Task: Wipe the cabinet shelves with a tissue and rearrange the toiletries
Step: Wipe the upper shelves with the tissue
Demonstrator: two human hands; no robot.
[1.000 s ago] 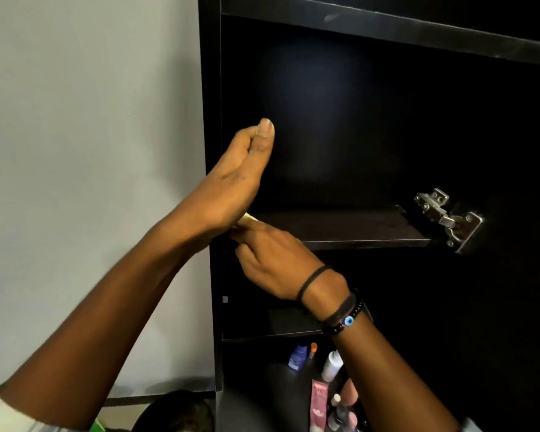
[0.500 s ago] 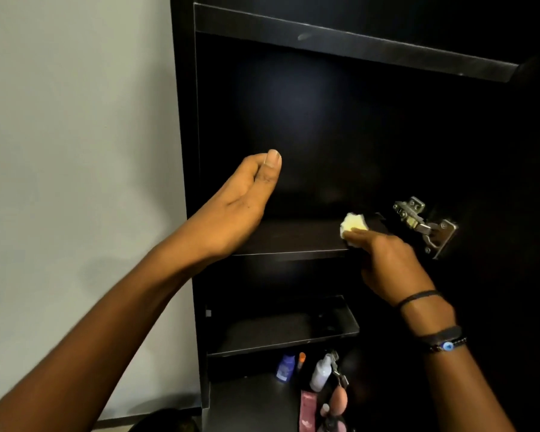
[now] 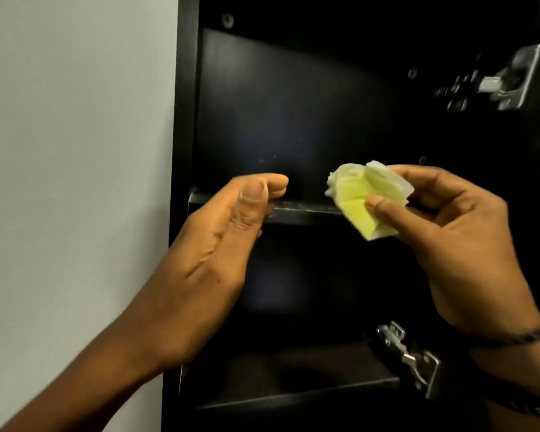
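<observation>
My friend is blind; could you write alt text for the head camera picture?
The right hand pinches a crumpled yellowish tissue before a shelf in a black cabinet; the left hand, holding nothing, is raised beside it. Metal hinges show at right.

Right hand (image 3: pixel 455 244) pinching a crumpled yellow tissue (image 3: pixel 365 201) in front of a dark shelf (image 3: pixel 306 212), left hand (image 3: pixel 206 269) beside it holding nothing, fingers bent, black cabinet (image 3: pixel 184 120), grey wall (image 3: pixel 75 151), shiny hinge (image 3: pixel 409 357) lower right
</observation>
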